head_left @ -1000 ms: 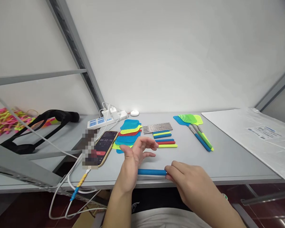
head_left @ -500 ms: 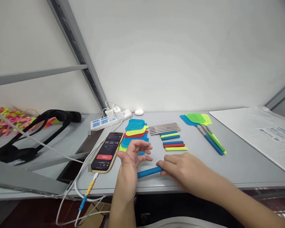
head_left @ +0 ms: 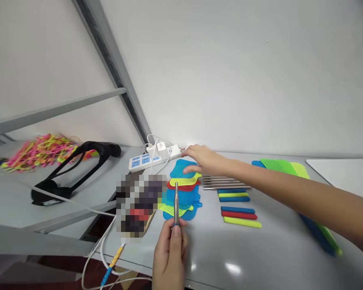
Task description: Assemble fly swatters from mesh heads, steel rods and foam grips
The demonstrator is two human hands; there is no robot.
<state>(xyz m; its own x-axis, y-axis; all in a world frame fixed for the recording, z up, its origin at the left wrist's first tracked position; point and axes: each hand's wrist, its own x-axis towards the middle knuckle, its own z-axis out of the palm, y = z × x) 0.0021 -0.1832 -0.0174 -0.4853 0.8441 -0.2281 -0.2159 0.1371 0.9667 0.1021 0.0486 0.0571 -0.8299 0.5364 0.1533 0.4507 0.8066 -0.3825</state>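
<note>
My left hand [head_left: 171, 253] grips a fly swatter handle, mostly covered by the fingers. From it a metal telescopic rod [head_left: 176, 203] points away from me, with no swatter head on its tip. My right hand [head_left: 204, 160] is open above the back of a pile of perforated fly swatter heads, fingers stretched over the top blue swatter head [head_left: 181, 167]. Under that lie a yellow swatter head [head_left: 186, 181], a red one [head_left: 189, 187] and several more in blue and yellow. Whether the right fingers touch the blue head I cannot tell.
Metal rods [head_left: 218, 183] and coloured handles, among them a red handle [head_left: 238, 215], lie right of the pile. Assembled swatters [head_left: 278, 165] are partly behind my right arm. Left stand a power strip [head_left: 145, 160], a blurred phone [head_left: 139, 209], cables and a black headset [head_left: 78, 169].
My left hand has closed around the blue handle, now turned so its metal rod points away. My right hand has let go of it and moved to the swatter heads. The view has shifted.
</note>
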